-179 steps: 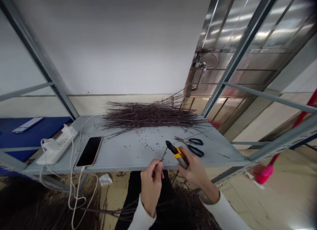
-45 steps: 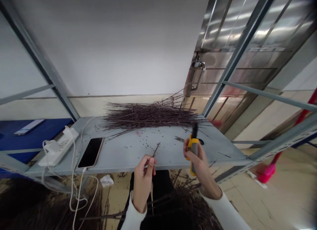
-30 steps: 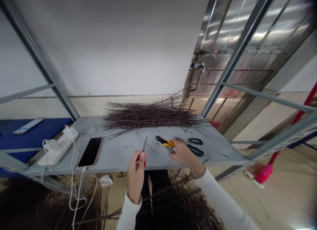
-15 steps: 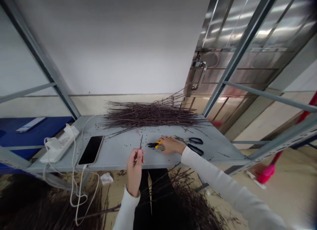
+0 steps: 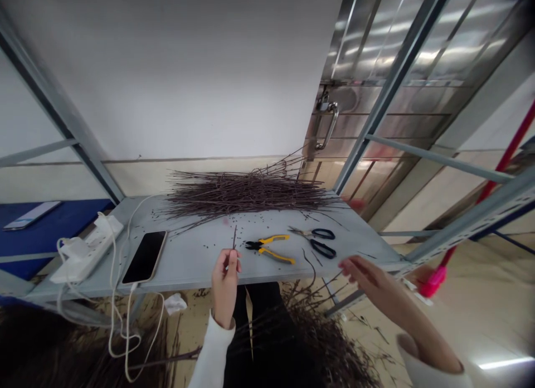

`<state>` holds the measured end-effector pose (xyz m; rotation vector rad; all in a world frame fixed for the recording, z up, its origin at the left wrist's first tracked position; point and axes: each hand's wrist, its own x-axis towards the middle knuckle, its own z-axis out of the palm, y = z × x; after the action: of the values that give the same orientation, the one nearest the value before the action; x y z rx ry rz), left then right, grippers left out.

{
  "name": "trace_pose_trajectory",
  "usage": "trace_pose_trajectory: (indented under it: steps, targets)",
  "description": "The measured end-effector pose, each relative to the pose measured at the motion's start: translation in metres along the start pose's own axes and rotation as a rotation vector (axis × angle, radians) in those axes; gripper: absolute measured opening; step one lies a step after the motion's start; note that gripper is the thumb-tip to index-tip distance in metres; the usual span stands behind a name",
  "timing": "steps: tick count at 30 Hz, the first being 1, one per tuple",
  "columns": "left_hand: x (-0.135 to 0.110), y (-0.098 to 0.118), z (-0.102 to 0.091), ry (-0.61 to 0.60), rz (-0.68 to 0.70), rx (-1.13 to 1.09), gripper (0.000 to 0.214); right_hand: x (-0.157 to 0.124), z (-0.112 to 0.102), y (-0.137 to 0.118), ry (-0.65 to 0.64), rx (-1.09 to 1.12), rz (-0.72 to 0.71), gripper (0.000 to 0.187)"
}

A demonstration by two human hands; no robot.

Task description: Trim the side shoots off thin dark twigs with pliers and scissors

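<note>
My left hand (image 5: 226,282) pinches a thin dark twig (image 5: 234,237) between thumb and fingertips; it points up over the shelf's front edge. My right hand (image 5: 365,276) is beyond the shelf's front right edge. Its fingers are pinched together at the end of a dark twig (image 5: 330,282) that rises from the pile below. Between the hands, yellow-handled cutting pliers (image 5: 270,247) lie with handles spread. Scissors (image 5: 315,240) with black handles rest to their right, blades apart. A large bundle of dark twigs (image 5: 246,194) lies along the back of the shelf.
On the left of the grey shelf (image 5: 196,265) are a phone (image 5: 145,257) and a white power strip (image 5: 94,246) with cables hanging over the edge. More twigs (image 5: 330,335) are heaped below. Metal posts (image 5: 393,87) flank the shelf; twig scraps dot its surface.
My right hand has let go of the pliers, leaving them on the shelf, and has moved right and toward me to a twig end. My left hand still holds its twig.
</note>
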<state>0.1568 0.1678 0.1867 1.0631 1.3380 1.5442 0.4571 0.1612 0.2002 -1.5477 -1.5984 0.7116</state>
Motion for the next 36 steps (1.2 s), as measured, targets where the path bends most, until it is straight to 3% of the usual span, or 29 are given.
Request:
trace_pose_trajectory:
  steps: [3,7,10,13,19,23,32,36]
  targets:
    - [-0.002,0.001,0.004,-0.033,-0.017,-0.039,0.039,-0.029,0.021,0.021,-0.046,0.110,0.201,0.043]
    - [-0.006,0.004,0.008,-0.060,-0.017,-0.061,0.038,-0.035,0.060,0.018,-0.074,0.272,0.243,0.042]
    - [-0.011,0.008,0.008,-0.113,-0.011,-0.085,0.036,-0.026,0.072,-0.004,-0.163,0.385,0.169,0.039]
    - [-0.015,0.015,0.006,-0.197,0.002,-0.080,0.038,-0.019,0.069,-0.035,-0.285,0.449,0.025,0.036]
    - [-0.021,0.022,0.000,-0.437,-0.042,-0.078,0.031,-0.015,0.066,-0.085,-0.421,0.347,-0.186,0.028]
    - [-0.021,0.023,-0.002,-0.567,0.038,-0.040,0.031,-0.009,0.072,-0.100,-0.427,0.250,-0.291,0.024]
    - [-0.018,0.029,0.010,-0.388,0.152,-0.092,0.026,-0.003,0.081,-0.109,-0.391,0.122,-0.434,0.021]
    - [-0.015,0.032,0.013,-0.387,0.176,-0.087,0.021,-0.003,0.084,-0.108,-0.340,0.057,-0.485,0.024]
